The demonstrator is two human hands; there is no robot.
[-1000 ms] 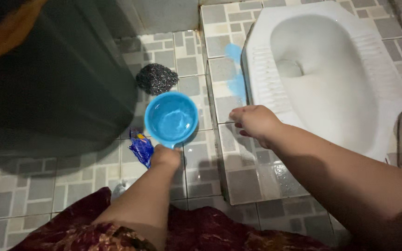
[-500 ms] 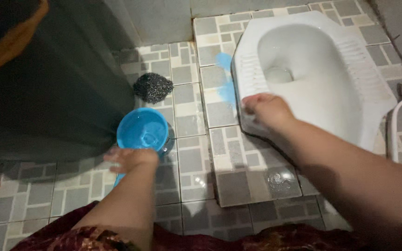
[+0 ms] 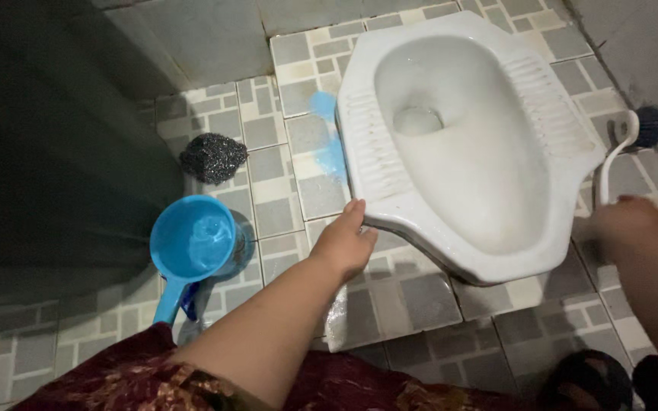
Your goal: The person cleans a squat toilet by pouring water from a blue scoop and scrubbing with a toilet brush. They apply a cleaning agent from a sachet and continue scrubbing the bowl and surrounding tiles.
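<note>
Since the earlier frame the left hand [image 3: 344,245] has left the blue dipper [image 3: 192,245] at nine o'clock, fingers spread beside the squat pan [image 3: 542,221]; the right hand [image 3: 627,222] has crossed to three o'clock, closed on the white brush handle [image 3: 611,164]; a palm could slip on the wet tiles [image 3: 413,293].

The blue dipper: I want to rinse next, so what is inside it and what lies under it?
The blue dipper holds a little water. Under its handle a dark blue packet peeks out; the tile beneath the bowl is covered.

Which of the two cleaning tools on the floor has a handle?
The toilet brush right of the squat toilet: it has a white looped handle, reached by the right hand. The steel wool scourer is only a dark wiry ball.
</note>
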